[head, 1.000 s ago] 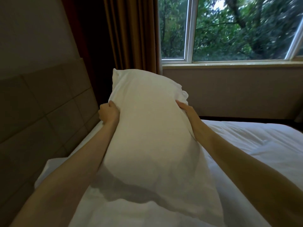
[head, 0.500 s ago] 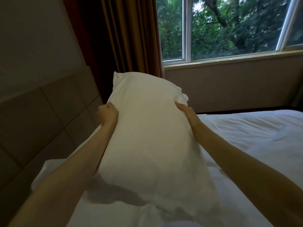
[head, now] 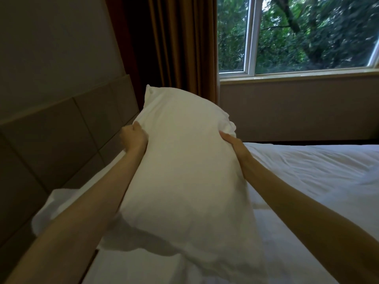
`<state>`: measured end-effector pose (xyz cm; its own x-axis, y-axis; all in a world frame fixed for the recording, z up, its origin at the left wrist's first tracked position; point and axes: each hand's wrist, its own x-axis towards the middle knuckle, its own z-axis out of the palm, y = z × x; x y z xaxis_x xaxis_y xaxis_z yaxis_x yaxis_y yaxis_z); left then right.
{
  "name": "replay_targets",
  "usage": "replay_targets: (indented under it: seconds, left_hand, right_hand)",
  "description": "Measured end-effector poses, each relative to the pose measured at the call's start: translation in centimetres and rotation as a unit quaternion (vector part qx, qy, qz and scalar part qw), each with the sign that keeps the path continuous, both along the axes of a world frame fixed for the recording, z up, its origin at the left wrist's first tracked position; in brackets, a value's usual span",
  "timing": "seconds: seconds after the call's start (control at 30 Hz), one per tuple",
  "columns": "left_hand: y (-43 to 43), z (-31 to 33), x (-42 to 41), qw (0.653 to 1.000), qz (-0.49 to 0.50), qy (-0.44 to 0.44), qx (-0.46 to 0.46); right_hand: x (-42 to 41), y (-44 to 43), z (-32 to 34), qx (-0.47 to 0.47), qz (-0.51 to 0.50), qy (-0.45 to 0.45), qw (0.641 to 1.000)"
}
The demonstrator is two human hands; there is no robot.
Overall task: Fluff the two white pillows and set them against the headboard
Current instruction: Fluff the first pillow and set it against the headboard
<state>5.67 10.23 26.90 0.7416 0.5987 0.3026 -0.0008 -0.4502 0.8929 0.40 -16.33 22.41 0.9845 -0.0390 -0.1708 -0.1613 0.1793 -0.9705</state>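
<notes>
A long white pillow (head: 184, 171) is held up in front of me, tilted away over the bed, its near end resting on the sheet. My left hand (head: 134, 138) grips its left edge and my right hand (head: 230, 141) grips its right edge. A second white pillow (head: 51, 208) lies flat under my left arm, beside the padded headboard (head: 61, 136) at the left; most of it is hidden.
The bed's white duvet (head: 317, 177) spreads to the right, rumpled. Brown curtains (head: 180, 48) hang behind the pillow. A window (head: 297, 33) with green trees outside fills the upper right, above a beige wall.
The pillow has risen a little off the bed and shifted slightly right, both hands keeping their grip. The view has tilted down and left, showing more headboard.
</notes>
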Motion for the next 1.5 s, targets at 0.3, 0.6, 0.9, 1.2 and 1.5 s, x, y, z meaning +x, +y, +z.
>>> replay_targets:
  seconds: [0.3, 0.6, 0.9, 1.2, 1.5]
  left_hand:
    - [2.0, 2.5, 1.3, 0.999, 0.051, -0.002, 0.008]
    - [4.7, 5.2, 5.0, 0.996, 0.084, -0.025, 0.019]
    - [10.7, 5.5, 14.6, 0.996, 0.054, -0.066, 0.024]
    - [15.3, 2.4, 28.7, 0.996, -0.010, -0.076, 0.038]
    - [15.9, -3.6, 41.1, 0.992, -0.045, -0.074, 0.090]
  right_hand:
    - [3.5, 1.2, -0.1, 0.049, 0.058, 0.012, 0.997]
    - [8.3, 4.2, 0.1, 0.124, 0.114, 0.014, 0.986]
    - [16.8, 11.5, -1.3, 0.111, 0.090, 0.032, 0.989]
    - [28.9, 18.0, -6.1, 0.145, 0.037, 0.063, 0.987]
    - [43.0, 20.7, -14.1, 0.138, 0.007, 0.089, 0.986]
